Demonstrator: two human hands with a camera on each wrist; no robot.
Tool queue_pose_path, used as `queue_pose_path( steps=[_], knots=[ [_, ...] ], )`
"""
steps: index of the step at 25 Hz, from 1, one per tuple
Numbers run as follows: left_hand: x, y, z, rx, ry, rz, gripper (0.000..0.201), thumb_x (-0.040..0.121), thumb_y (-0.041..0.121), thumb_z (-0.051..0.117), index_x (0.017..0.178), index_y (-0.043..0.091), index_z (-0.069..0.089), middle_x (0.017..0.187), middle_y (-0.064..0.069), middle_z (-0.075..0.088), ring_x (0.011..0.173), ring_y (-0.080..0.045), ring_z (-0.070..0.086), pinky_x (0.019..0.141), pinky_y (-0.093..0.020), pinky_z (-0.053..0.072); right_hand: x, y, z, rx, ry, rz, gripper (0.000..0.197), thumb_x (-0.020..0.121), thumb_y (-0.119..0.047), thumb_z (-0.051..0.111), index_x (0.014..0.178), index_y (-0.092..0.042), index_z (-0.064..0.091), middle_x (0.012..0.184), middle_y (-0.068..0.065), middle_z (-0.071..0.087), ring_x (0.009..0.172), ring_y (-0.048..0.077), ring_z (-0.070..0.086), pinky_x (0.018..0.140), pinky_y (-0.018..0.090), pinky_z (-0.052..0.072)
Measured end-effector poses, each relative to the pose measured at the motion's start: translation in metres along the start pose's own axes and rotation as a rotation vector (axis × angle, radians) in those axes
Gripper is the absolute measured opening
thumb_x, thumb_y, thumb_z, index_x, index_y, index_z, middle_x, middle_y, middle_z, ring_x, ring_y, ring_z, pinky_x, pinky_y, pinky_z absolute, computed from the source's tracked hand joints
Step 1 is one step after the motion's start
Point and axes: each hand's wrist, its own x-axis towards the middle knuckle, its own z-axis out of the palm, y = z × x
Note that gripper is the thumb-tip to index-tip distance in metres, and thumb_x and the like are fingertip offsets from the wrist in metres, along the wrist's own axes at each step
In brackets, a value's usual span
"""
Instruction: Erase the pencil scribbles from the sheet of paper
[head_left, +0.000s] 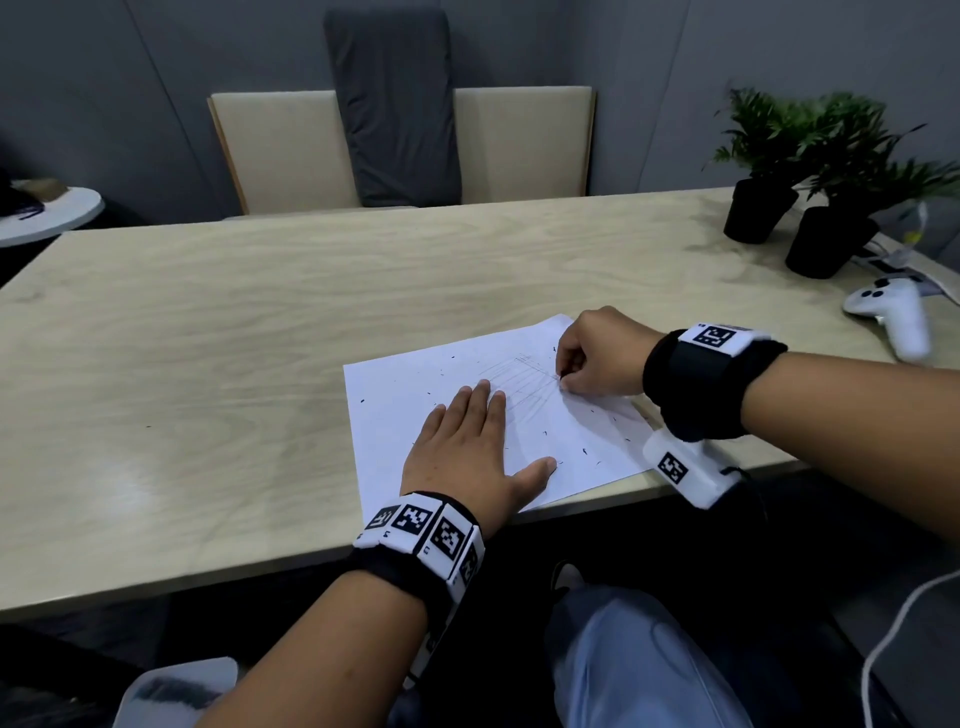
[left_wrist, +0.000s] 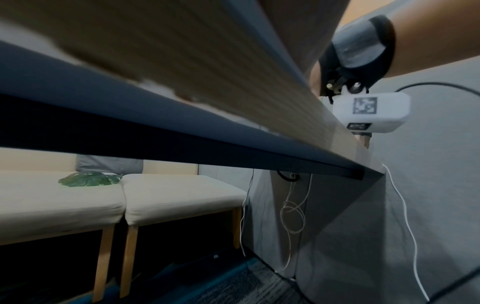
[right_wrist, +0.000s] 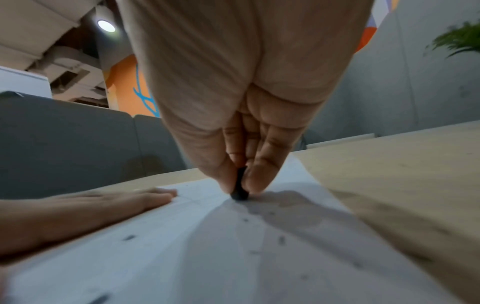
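Currently the wooden table (head_left: 260, 338) carries the sheet of paper (head_left: 395, 395), which lies at the near edge, under both hands. Rubbing appears to be the step in hand, and it is best done with short, light strokes kept away from the sheet's free edges, so that the paper is not creased or torn. The sheet should be kept pinned close beside the rubbed patch; strokes directed away from the pinning hand would keep the paper taut rather than bunching it.

The left hand (head_left: 467, 447) is laid flat on the sheet, fingers straight and close together, thumb spread out to the side, its wrist at the table edge. Just beyond its fingertips the pencil scribbles (head_left: 519, 379) can be seen as a faint grey patch of lines, seemingly already thinned; how much remains cannot be told exactly.

The right hand (head_left: 602, 353) is held on the far side of that patch, knuckles raised, wrist lifted off the table and the fingers curled downward. In the right wrist view a small dark eraser (right_wrist: 240, 188) is pinched between the thumb and fingers, its tip pressed to the paper directly below the hand.

Dark eraser crumbs (head_left: 584, 451) are scattered over the sheet around both hands; these would be better brushed off gently than rubbed in.
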Motion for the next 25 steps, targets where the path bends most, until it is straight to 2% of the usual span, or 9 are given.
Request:
queue_pose_path(
  steps=[3,8,12,17,22,25],
  knots=[
    [0.001,-0.001,0.0,-0.006,0.0,0.002,0.092,0.088,0.075,0.023,0.158,0.02,-0.001,0.164,0.005,-0.011,0.15,-0.011,-0.012,0.121,-0.034,-0.007,-0.008,-0.009,0.005,0.07,-0.134,-0.056,0.006,0.076,-0.014,0.069,0.08,-0.016,0.073,0.069,-0.006,0.07,0.063,0.011,0.067,0.066,0.027,0.058],
    [-0.001,0.0,0.0,-0.007,0.01,-0.001,0.092,0.088,0.076,0.023,0.158,0.021,-0.002,0.164,0.006,-0.012,0.149,-0.01,-0.013,0.121,-0.033,-0.007,0.008,0.009,-0.008,-0.033,0.013,0.039,0.008,0.077,-0.013,0.067,0.081,-0.014,0.074,0.076,-0.005,0.069,0.076,0.016,0.066,0.073,0.029,0.056],
    [0.001,0.0,0.0,-0.01,0.006,0.0,0.092,0.088,0.076,0.023,0.158,0.021,-0.002,0.164,0.006,-0.012,0.149,-0.01,-0.013,0.121,-0.034,-0.007,-0.005,-0.005,0.002,0.025,-0.133,-0.065,0.007,0.075,-0.014,0.07,0.08,-0.018,0.073,0.07,-0.006,0.07,0.069,0.012,0.068,0.068,0.027,0.057],
    [-0.001,0.0,0.0,-0.005,0.009,-0.001,0.092,0.088,0.075,0.023,0.158,0.021,-0.001,0.164,0.006,-0.011,0.15,-0.01,-0.012,0.121,-0.034,-0.007,0.008,0.01,-0.004,-0.028,0.02,0.023,0.008,0.077,-0.013,0.068,0.081,-0.013,0.074,0.075,-0.005,0.068,0.076,0.014,0.065,0.071,0.027,0.055],
    [0.0,0.0,0.0,-0.009,0.01,0.003,0.092,0.088,0.075,0.023,0.158,0.021,-0.001,0.164,0.005,-0.011,0.15,-0.011,-0.012,0.121,-0.033,-0.007,0.0,0.005,0.001,0.016,-0.102,-0.04,0.006,0.075,-0.013,0.07,0.079,-0.015,0.074,0.072,-0.004,0.071,0.071,0.014,0.068,0.069,0.029,0.058],
    [0.0,0.0,0.0,-0.007,0.018,0.001,0.091,0.088,0.075,0.023,0.158,0.021,-0.001,0.164,0.006,-0.011,0.15,-0.011,-0.011,0.121,-0.034,-0.006,0.006,0.016,-0.005,-0.03,0.009,0.027,0.007,0.077,-0.014,0.068,0.08,-0.015,0.074,0.078,-0.004,0.07,0.077,0.015,0.066,0.073,0.03,0.057]
  ],
)
